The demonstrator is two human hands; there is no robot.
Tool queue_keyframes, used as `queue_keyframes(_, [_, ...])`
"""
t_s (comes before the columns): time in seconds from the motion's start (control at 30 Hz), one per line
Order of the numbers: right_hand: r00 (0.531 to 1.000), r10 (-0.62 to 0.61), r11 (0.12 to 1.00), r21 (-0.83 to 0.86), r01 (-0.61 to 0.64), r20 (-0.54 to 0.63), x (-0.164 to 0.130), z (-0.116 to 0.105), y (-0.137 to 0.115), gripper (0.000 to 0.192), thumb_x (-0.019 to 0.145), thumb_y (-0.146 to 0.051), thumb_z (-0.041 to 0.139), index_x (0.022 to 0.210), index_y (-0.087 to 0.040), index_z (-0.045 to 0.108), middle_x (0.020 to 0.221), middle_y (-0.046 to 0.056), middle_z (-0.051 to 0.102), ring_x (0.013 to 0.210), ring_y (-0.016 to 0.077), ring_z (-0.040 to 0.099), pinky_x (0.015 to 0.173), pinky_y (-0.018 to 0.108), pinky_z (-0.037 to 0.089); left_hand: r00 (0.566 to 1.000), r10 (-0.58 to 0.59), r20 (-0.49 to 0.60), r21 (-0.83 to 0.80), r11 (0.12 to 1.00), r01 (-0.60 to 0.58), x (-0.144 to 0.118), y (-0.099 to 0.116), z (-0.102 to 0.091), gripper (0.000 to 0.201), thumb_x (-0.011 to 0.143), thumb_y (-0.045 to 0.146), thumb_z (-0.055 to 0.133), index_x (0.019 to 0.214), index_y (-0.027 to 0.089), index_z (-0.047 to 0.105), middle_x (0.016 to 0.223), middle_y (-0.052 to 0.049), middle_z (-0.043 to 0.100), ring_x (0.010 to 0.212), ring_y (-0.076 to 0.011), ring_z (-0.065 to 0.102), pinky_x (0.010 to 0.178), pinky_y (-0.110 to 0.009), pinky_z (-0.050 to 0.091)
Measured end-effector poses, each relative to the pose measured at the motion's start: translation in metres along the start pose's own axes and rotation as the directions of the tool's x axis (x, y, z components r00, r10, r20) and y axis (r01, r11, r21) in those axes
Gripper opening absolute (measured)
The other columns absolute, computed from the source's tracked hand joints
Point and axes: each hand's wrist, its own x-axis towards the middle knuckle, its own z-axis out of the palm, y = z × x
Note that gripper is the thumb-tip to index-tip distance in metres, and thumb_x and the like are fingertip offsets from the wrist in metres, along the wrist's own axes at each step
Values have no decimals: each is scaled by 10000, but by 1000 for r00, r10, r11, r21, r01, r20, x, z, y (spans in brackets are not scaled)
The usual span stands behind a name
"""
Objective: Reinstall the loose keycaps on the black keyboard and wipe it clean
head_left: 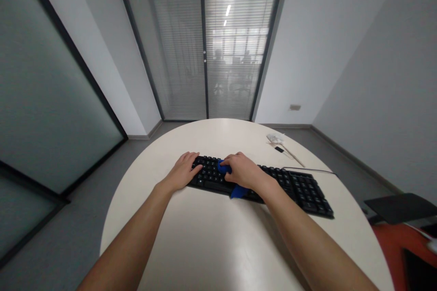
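A black keyboard (211,173) lies at a slant across the white table. At its left end is my left hand (183,170), with the thumb over the keys and the fingers reaching round to the far left corner, gripping it. A blue cloth (224,167) is bunched under the fingers of my right hand (243,170), which presses it onto the keys left of the keyboard's middle. A loose flap of the same cloth hangs over the near edge below my palm. My right hand and forearm hide part of the keys.
On the round white table (191,245), a thin stick (293,154), a small black piece (279,149) and a crumpled whitish bundle (275,138) lie at the back right. The keyboard's cable (314,170) runs off the right edge. A red chair (396,250) stands at the right.
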Motion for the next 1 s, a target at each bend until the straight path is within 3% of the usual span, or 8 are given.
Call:
queue_keyframes(0.17, [990,51,997,-67,-42,129,-10,-19,0,456,696,-196,700,1148,-214,759,1078,107,752,1020,306,654,883,348,497,1000,5,4,-18,1000,-5,-1,1,0,557,1005,517,389,1434,169,454,1475,-115,484,1389,-297,367,1191,-475,272])
queue_keyframes(0.27, [989,72,995,-71,-64,128,-13,-25,-2,420,709,-219,708,1126,-234,766,1039,106,756,987,308,658,836,354,507,1000,15,-2,-15,1000,-15,-1,2,1,550,1015,503,359,1429,153,453,1465,-127,489,1385,-289,374,1187,-478,282])
queue_keyframes(0.33, [999,11,1000,-26,-10,49,-12,-21,-2,422,750,-228,684,1167,-244,746,1105,94,738,1023,295,635,875,359,497,1000,24,-17,-16,1000,-24,-1,3,1,538,1020,487,343,1424,149,453,1458,-133,492,1378,-279,386,1183,-473,295])
queue_keyframes(0.43, [983,-164,985,46,168,-79,-7,-6,-1,440,818,-210,619,1249,-246,698,1276,74,667,1092,264,582,969,371,459,999,38,-24,-20,999,-39,-2,2,2,527,1026,461,325,1426,140,447,1458,-134,491,1369,-265,403,1188,-458,294])
queue_keyframes(0.57, [954,-296,953,56,298,-44,-3,12,-6,438,804,-188,624,1231,-226,713,1254,73,671,1042,255,563,973,386,446,1000,-7,3,-26,1000,7,-3,0,4,533,1025,462,326,1454,160,421,1514,-107,450,1424,-279,348,1206,-475,254])
queue_keyframes(0.8, [967,-243,969,-32,246,82,-9,0,-14,417,770,-157,651,1162,-256,753,1234,76,667,1011,277,570,895,393,474,998,-58,35,-44,997,59,-3,-1,1,560,1011,505,349,1469,191,424,1541,-71,431,1457,-308,301,1215,-483,229])
queue_keyframes(1.0, [962,-199,980,21,199,185,-16,-14,-10,435,701,-77,673,1079,-258,790,1194,58,695,1033,268,608,928,344,476,997,-71,38,-83,994,74,-5,1,0,568,1008,515,355,1471,194,425,1545,-80,426,1465,-315,289,1210,-504,233])
